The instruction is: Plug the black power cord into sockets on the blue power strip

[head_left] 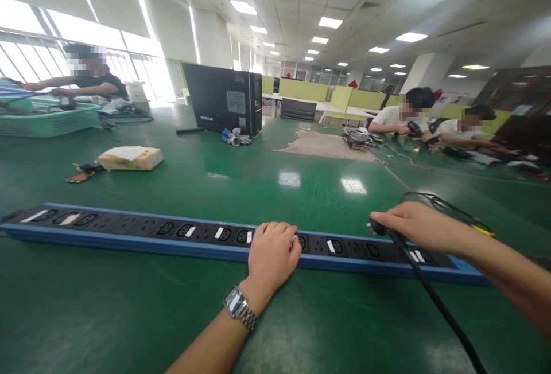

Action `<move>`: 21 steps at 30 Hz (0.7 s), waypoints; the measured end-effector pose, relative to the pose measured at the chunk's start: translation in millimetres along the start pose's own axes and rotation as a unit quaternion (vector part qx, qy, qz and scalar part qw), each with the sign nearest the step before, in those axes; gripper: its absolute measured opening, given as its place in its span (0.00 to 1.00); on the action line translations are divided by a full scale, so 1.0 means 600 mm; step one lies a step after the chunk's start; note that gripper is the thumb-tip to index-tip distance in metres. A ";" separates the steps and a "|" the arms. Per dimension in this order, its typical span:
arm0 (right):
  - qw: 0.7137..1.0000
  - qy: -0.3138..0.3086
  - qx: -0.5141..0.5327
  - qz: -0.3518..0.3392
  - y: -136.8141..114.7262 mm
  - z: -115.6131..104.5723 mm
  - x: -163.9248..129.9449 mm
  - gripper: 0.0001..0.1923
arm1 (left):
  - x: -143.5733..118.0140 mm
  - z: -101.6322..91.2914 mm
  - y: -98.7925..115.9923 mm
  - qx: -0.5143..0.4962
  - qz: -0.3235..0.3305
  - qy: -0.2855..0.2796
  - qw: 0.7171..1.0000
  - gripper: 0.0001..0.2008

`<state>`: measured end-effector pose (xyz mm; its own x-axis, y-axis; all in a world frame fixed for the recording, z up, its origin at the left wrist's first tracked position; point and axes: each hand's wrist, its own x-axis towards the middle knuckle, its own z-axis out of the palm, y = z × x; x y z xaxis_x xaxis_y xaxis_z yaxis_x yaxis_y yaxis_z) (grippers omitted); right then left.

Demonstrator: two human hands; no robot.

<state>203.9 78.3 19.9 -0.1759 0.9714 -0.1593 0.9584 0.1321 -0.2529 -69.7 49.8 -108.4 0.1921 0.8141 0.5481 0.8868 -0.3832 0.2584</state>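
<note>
A long blue and black power strip point(129, 223) lies across the green table, with sockets of two shapes and several white stickers along its top. My left hand point(273, 250), with a metal-band watch point(239, 306) at its wrist, rests over the strip's middle, its fingers wrapped over the far edge. To the right, my right hand point(411, 225) grips a black power plug point(379, 226) just above the strip. From the plug a thick black cable point(443, 311) runs down toward the bottom right. The plug's front end is partly hidden by my fingers.
Beyond the strip stand a tissue pack point(131, 158), a black computer case point(219, 98) and blue-grey gloves point(236, 137). A green basket point(55, 119) with cables sits at the left. Coiled black cable point(447, 207) lies behind my right hand. Other people work at the far left and right.
</note>
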 end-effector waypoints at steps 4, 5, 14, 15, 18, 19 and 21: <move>0.989 -0.078 0.117 -0.047 -0.056 0.037 0.015 0.30 | 0.000 -0.001 0.001 0.000 0.007 0.003 1.000 0.11; 0.987 -0.077 0.129 -0.054 -0.069 0.049 0.021 0.29 | 0.000 -0.001 0.001 0.001 0.007 0.003 1.000 0.11; 0.988 -0.066 0.132 -0.051 -0.129 0.119 0.065 0.24 | 0.000 0.001 -0.001 0.004 0.009 0.003 1.000 0.11; 0.989 -0.064 0.127 -0.044 -0.126 0.121 0.067 0.24 | 0.000 0.001 -0.001 0.003 0.007 0.004 1.000 0.10; 0.992 -0.058 0.113 -0.023 -0.119 0.124 0.074 0.24 | 0.000 0.001 0.000 0.002 0.001 0.002 1.000 0.10; 0.993 -0.056 0.105 -0.017 -0.118 0.125 0.075 0.24 | 0.000 0.000 0.001 0.002 0.000 0.000 1.000 0.10; 0.996 -0.052 0.071 -0.004 -0.122 0.126 0.076 0.25 | 0.000 0.000 0.002 0.002 -0.003 -0.003 1.000 0.10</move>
<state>108.7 98.0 -40.7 -0.2120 0.9440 -0.2530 0.9167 0.1024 -0.3862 -68.9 49.6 -107.9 0.1889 0.8186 0.5424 0.8895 -0.3767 0.2587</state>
